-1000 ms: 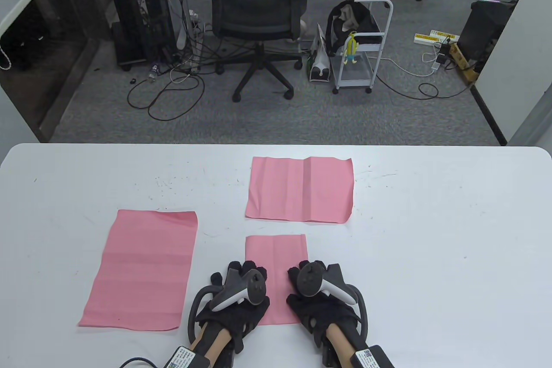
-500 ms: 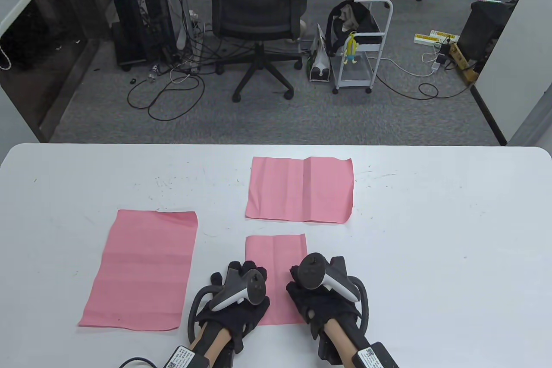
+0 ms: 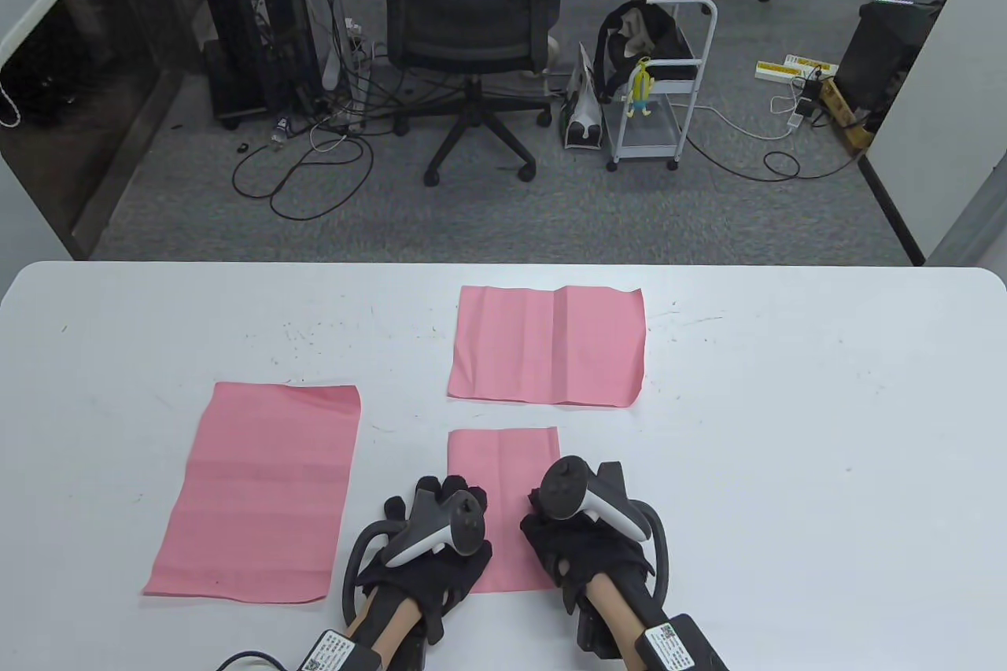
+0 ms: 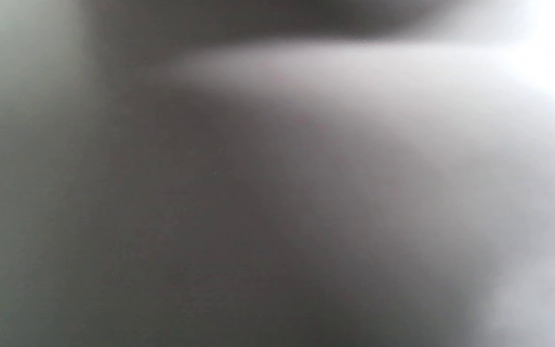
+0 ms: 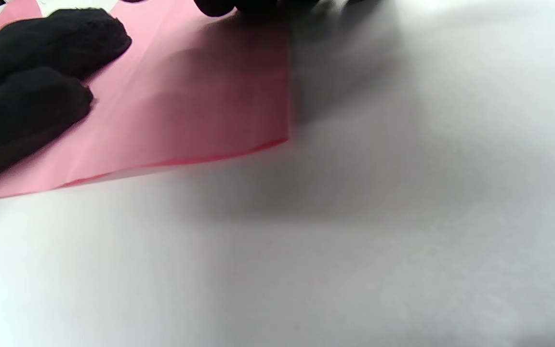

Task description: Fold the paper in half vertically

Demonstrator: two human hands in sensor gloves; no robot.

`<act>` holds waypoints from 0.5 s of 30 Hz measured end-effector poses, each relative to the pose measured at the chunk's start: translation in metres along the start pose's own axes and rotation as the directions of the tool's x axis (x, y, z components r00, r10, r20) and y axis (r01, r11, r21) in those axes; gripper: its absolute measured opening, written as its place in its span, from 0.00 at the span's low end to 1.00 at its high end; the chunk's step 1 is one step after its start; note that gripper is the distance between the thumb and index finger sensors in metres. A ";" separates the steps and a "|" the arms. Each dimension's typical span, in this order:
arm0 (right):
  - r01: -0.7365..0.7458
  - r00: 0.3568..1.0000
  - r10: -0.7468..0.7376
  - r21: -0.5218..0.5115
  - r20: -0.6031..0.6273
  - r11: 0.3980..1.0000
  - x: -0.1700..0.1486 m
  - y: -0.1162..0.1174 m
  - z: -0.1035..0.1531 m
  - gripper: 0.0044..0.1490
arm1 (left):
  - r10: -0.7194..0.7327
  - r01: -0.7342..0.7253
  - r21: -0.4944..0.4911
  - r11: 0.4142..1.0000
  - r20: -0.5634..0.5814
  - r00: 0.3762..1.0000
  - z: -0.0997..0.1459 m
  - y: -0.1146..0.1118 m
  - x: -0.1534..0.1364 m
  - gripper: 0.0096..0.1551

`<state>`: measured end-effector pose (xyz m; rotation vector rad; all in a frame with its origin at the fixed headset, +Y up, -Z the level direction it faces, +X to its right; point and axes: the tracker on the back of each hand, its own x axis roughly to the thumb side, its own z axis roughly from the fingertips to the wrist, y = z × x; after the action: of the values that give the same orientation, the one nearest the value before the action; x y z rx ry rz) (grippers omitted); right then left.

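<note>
On my left, a flat pink sheet (image 3: 256,492) lies untouched. My left hand (image 3: 429,545) has not moved, spread flat on the folded paper (image 3: 503,466) at the table's (image 3: 787,427) near edge. My right hand (image 3: 586,537) has slid back along the right edge, fingers flat, holding nothing: I judge the crease nearly pressed.
</note>
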<state>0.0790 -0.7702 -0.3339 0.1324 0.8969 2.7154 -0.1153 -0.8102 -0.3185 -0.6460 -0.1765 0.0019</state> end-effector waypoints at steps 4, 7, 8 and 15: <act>0.008 1.000 -0.007 0.013 -0.022 1.000 0.001 -0.004 -0.012 0.39 | 0.000 0.000 0.000 1.000 0.000 1.000 0.000 0.000 0.000 0.45; 0.032 0.998 -0.030 0.032 -0.056 0.999 0.003 -0.010 -0.024 0.39 | 0.000 0.000 0.001 1.000 0.001 1.000 0.000 0.000 0.000 0.45; 0.037 0.997 -0.035 0.034 -0.064 0.999 0.004 -0.012 -0.028 0.39 | 0.000 0.000 0.001 1.000 0.001 1.000 0.000 0.000 0.000 0.45; 0.103 0.991 -0.097 0.061 -0.090 0.993 0.001 -0.027 -0.056 0.39 | 0.001 -0.001 0.000 1.000 0.002 1.000 0.000 0.000 0.000 0.45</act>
<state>0.0750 -0.7814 -0.3951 -0.0178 0.9899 2.6178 -0.1152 -0.8105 -0.3185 -0.6464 -0.1785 0.0035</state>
